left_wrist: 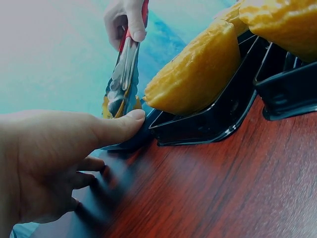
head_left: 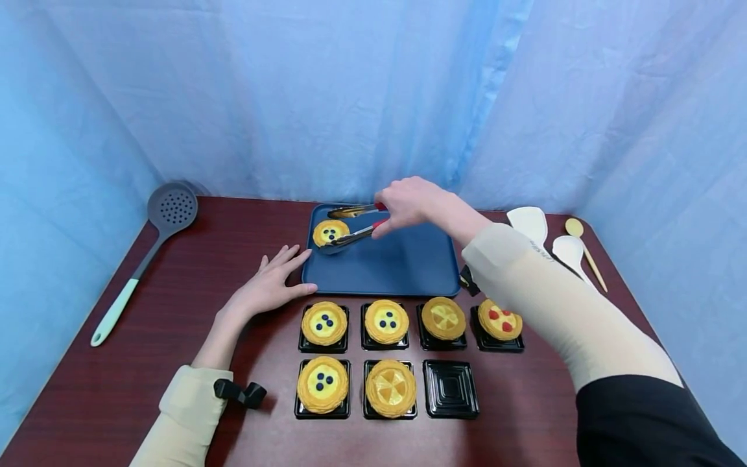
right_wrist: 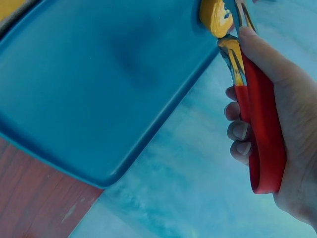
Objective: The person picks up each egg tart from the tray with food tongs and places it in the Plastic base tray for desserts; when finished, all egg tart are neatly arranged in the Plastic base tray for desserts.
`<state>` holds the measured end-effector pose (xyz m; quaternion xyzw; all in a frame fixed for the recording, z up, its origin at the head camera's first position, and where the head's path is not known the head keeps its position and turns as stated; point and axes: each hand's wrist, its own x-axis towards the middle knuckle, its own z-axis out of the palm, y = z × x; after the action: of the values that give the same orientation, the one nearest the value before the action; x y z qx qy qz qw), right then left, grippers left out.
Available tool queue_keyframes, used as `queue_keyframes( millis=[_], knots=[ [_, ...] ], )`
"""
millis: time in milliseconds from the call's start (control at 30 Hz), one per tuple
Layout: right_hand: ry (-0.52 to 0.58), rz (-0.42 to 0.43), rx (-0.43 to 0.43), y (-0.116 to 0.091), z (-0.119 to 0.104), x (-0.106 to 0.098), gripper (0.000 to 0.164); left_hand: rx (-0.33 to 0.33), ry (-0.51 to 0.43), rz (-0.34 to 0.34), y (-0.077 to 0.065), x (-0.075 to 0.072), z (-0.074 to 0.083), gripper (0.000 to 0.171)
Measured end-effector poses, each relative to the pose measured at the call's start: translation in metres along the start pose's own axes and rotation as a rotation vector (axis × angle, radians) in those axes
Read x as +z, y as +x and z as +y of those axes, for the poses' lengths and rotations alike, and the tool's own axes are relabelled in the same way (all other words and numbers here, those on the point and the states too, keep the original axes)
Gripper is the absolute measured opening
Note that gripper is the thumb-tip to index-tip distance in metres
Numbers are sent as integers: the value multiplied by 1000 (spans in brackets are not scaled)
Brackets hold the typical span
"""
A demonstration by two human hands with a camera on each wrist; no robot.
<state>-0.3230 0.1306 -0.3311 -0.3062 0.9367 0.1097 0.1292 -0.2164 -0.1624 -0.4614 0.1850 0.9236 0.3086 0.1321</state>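
Observation:
My right hand (head_left: 411, 202) grips red-handled metal tongs (right_wrist: 262, 134) over the blue tray (head_left: 403, 266). The tongs' arms stand apart, their tips on either side of a blueberry tart (head_left: 329, 228) in the tray's left part. In the right wrist view the thumb lies along one handle, with fingers curled round the other. My left hand (head_left: 271, 282) is at the tray's left edge, its fingers extended and spread, holding nothing. The left wrist view shows this hand's thumb (left_wrist: 121, 128) near a tart in a black square container (left_wrist: 218, 119).
Below the tray, black containers hold several tarts, including a blueberry tart (head_left: 323, 384), an orange-topped tart (head_left: 391, 388) and a red-berry tart (head_left: 498, 321). One container (head_left: 450, 389) shows its bare base. A skimmer (head_left: 172, 207) lies left; a white spatula (head_left: 529, 224) and spoons lie right.

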Motion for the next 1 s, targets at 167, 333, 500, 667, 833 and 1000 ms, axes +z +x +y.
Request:
queue_keyframes(
  millis=[167, 333, 500, 667, 833, 1000],
  knots=[
    [-17, -3, -4, 3, -2, 2, 73, 1, -1, -1, -1, 0, 2, 82],
    [-29, -4, -9, 4, -3, 3, 67, 5, -6, 1, 0, 0, 3, 81],
    [-36, -6, -11, 3, -3, 4, 63, 2, -5, -2, 0, -1, 3, 81],
    [-33, 4, -19, 3, -3, 3, 63, 1, 1, -2, 0, -1, 3, 82],
    [-30, 9, -25, 3, -3, 3, 62, 3, 2, -2, 1, 0, 2, 82],
    [-37, 16, -31, 2, -2, 4, 62, 2, 2, -3, 1, 0, 2, 82]
  ],
)
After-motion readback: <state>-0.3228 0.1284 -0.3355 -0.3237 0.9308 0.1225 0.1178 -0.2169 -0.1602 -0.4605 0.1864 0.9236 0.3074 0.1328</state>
